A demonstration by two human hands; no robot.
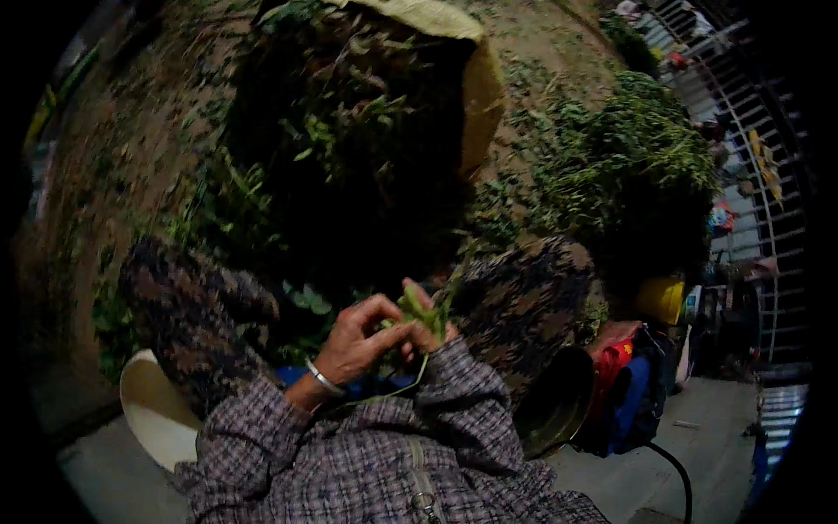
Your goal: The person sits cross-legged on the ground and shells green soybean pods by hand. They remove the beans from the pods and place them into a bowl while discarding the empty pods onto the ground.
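Note:
My left hand, with a silver-coloured bangle at the wrist, has its fingers and thumb on a small bunch of green pods or stems. Close against it, my right hand holds the same green bunch, partly hidden behind it. A thin green stalk trails down from the hands across my lap. Beyond my knees stands a large yellow sack, its mouth turned towards me, with leafy plants in and before it. Deep shadow hides the area just past my hands.
A heap of cut green plants lies at the right. A pale bucket sits by my left side, a dark bucket by my right. Beside that are a red and blue bag, a yellow container and a dark hose. Metal railings curve along the right.

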